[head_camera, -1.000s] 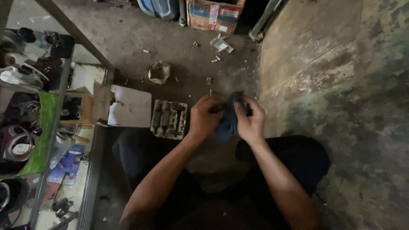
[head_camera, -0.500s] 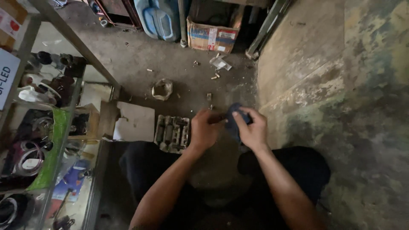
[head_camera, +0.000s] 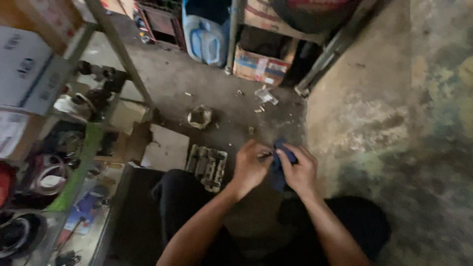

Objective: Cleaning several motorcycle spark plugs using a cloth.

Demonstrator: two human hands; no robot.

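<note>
A: As I look down from the head cam, both hands meet over my lap. Left hand (head_camera: 250, 166) is curled, fingers pinched together on a small dark part (head_camera: 266, 154); too small & blurred to say what it is.

B: And the right?

A: Right hand (head_camera: 298, 170) is closed round a blue rag (head_camera: 279, 170), thumb on top. Rag hangs down btw the two hands, touching both. The part sits at the rag's upper edge, just beside the right thumb.

B: Where's that vs the floor stuff?

A: Hands are above my knees, dark trousers below. Just left of the left hand, on the concrete floor (head_camera: 217, 93), lies a grey tray (head_camera: 208, 166) w/ compartments. Left of it, a flat cardboard sheet (head_camera: 165, 150). Farther up, a metal ring (head_camera: 199, 117), well apart from the hands. Small scraps near it.

B: Background?

A: Blue jug (head_camera: 207, 32) & a carton (head_camera: 258, 64) at the top, under a rack. Shelf (head_camera: 74, 172) w/ green edge on the left, full of round parts. Stained wall (head_camera: 419, 123) on the right.
</note>
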